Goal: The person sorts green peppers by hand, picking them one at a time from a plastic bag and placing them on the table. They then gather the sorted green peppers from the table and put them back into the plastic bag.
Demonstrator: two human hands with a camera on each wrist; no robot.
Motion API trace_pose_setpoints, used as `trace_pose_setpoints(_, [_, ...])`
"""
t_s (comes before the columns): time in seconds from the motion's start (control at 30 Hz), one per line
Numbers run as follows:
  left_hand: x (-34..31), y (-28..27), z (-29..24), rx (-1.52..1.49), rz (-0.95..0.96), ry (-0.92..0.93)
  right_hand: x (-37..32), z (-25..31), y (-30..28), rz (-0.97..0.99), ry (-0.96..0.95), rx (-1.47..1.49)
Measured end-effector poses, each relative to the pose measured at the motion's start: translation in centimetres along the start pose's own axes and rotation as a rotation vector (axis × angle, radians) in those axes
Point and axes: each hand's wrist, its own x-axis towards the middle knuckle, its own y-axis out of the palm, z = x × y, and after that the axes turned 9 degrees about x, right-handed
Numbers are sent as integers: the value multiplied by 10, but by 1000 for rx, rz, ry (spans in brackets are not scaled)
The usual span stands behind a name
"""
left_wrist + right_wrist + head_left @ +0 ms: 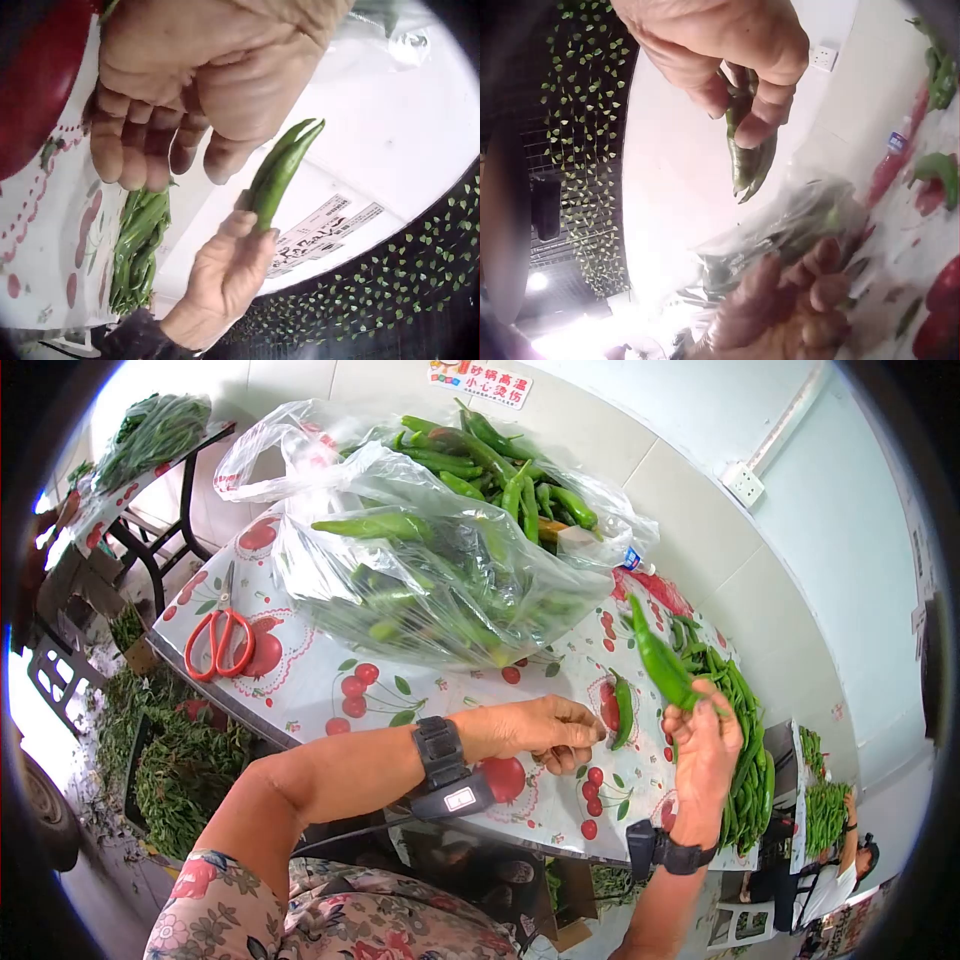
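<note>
My right hand (704,752) is raised over the table's right side, pinching green chili peppers (660,664) near one end between thumb and fingers. Two pepper tips (289,165) stand side by side above those fingers in the left wrist view. My left hand (548,732) hangs over the cherry-print tablecloth (450,695), fingers loosely bent, holding nothing. Just beyond its fingertips a single curved green pepper (622,712) lies on the cloth. Behind both hands sits a large clear plastic bag (330,575), full of green peppers (490,460) that show at its open mouth.
A long pile of green peppers (745,760) lies along the table's right end. Red-handled scissors (218,650) lie near the left edge. Leafy greens (190,780) heap on the floor at left. Another person (835,885) sits at a farther table on the right.
</note>
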Motion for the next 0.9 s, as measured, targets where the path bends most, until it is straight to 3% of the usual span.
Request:
trace_pose_setpoints(0.17, [-1, 3, -5, -19, -46, -30, 46, 11, 35, 123, -78, -3])
trace_pose_setpoints(0.33, [7, -1, 12, -140, -12, -1, 107, -3, 130, 388, -61, 38])
trace_pose_setpoints(0.43, [-5, 0, -6, -88, -99, -44, 124, -26, 161, 404, -62, -17])
trace_pose_setpoints(0.53, [0, 0, -4, -68, -144, -49, 124, -43, 157, 456, 29, -254])
trace_pose_setpoints(0.73, [2, -2, 0, -10, -153, -70, 114, -47, 142, 353, -94, -395])
trace_pose_setpoints(0.83, [-4, -3, -8, 37, -130, -66, 110, -30, 109, 199, -40, -377])
trace_pose_setpoints(0.9, [-5, -1, -12, 98, -99, -68, 106, -22, 57, 215, -17, -497])
